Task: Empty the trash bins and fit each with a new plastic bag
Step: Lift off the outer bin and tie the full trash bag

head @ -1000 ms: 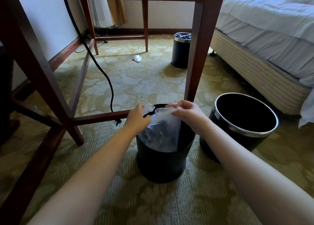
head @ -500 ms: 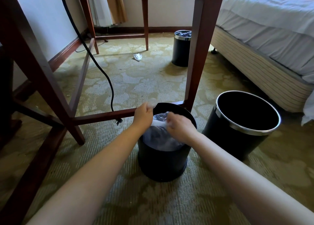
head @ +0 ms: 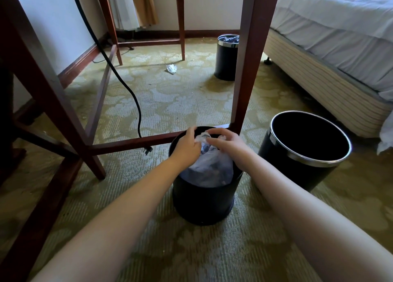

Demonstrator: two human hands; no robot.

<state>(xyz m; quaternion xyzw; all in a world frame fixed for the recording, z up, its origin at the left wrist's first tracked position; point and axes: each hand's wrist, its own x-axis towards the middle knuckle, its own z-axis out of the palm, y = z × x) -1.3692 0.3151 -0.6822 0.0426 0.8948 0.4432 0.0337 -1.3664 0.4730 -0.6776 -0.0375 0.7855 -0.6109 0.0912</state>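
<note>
Over the small black bin (head: 202, 205) at the centre of the view, the clear plastic bag (head: 212, 166) is now bunched at its neck, where a second ago its mouth was held up and spread; the left hand (head: 187, 146) and the right hand (head: 228, 143) are drawn together at the bin's 12 o'clock, each pinching gathered plastic; the bag, not yet lifted out, is judged to be closed for removal; patterned green carpet (head: 170, 103) is spread beneath; an unlined chrome-rimmed bin (head: 297, 175) is set at 3 o'clock; a lined far bin (head: 225, 62) is seen at 1 o'clock near the bed (head: 331, 47); crumpled litter (head: 171, 69) is left at 11.
</note>
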